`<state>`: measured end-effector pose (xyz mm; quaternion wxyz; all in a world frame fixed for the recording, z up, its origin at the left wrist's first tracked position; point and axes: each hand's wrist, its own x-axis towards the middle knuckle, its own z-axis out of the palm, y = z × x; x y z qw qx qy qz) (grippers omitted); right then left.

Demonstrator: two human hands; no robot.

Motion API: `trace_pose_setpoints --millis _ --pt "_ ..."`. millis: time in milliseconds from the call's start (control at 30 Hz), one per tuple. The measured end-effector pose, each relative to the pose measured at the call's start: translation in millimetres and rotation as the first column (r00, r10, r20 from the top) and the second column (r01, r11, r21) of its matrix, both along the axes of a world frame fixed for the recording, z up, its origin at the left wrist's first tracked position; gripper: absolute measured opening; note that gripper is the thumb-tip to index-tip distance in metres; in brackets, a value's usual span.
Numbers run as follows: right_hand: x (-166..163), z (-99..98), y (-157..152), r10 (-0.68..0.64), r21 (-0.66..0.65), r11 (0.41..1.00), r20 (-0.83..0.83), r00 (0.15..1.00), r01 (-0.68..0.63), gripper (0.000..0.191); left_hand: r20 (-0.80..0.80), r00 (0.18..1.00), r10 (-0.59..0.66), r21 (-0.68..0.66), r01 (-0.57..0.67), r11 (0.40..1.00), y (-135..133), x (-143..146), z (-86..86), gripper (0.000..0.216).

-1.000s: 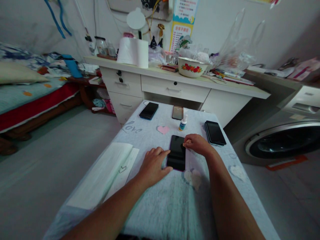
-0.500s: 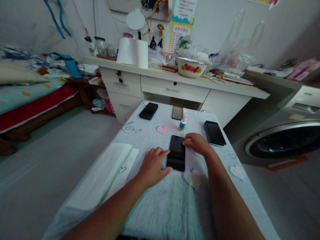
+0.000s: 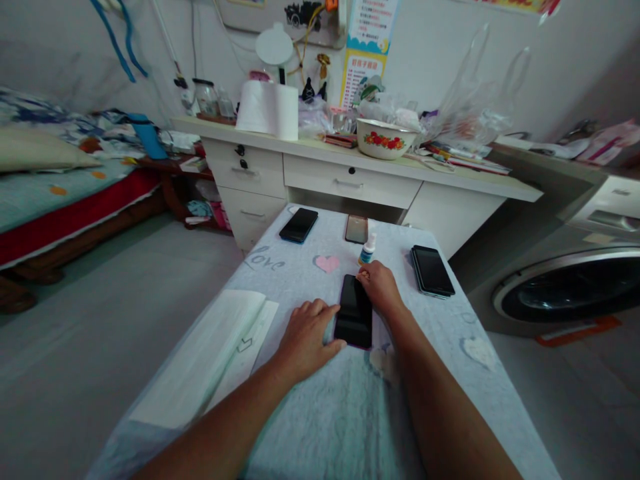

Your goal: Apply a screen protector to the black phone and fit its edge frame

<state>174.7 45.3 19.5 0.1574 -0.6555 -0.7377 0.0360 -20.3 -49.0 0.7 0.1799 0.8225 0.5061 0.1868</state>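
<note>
A black phone point(image 3: 353, 312) lies face up in the middle of the cloth-covered table point(image 3: 320, 413). My left hand point(image 3: 306, 337) rests flat on the cloth, fingers spread, with fingertips and thumb against the phone's left edge. My right hand point(image 3: 379, 285) sits at the phone's top right corner, its fingers curled and pinched together at that corner; what they pinch is too small to make out. A small spray bottle point(image 3: 367, 249) stands just beyond the right hand.
Other phones lie at the far left point(image 3: 299, 225), far middle point(image 3: 357, 229) and right point(image 3: 432, 271) of the table. White sheets point(image 3: 210, 353) cover its left side. Beyond stand a cluttered desk point(image 3: 350, 175), a washing machine point(image 3: 565, 280) and a bed point(image 3: 55, 200).
My right hand has slid from the phone's right edge up to its top right corner. The left hand stays against the left edge.
</note>
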Motion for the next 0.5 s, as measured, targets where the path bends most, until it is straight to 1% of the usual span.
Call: trace_pose_setpoints --millis 133,300,500 --pt "-12.1 -1.7 3.1 0.029 0.004 1.0 -0.021 0.999 -0.029 0.016 0.004 1.0 -0.007 0.002 0.007 1.0 0.7 -0.3 0.1 0.058" --pt "-19.5 -3.1 5.2 0.087 0.032 0.996 -0.034 0.996 -0.086 0.019 0.007 1.0 0.0 -0.008 0.0 1.0 1.5 -0.1 0.3 0.059" --pt "-21.3 -3.2 4.1 0.201 0.014 0.98 -0.015 0.979 -0.201 0.02 0.011 1.0 -0.002 -0.006 0.002 1.0 1.1 -0.1 0.3 0.058"
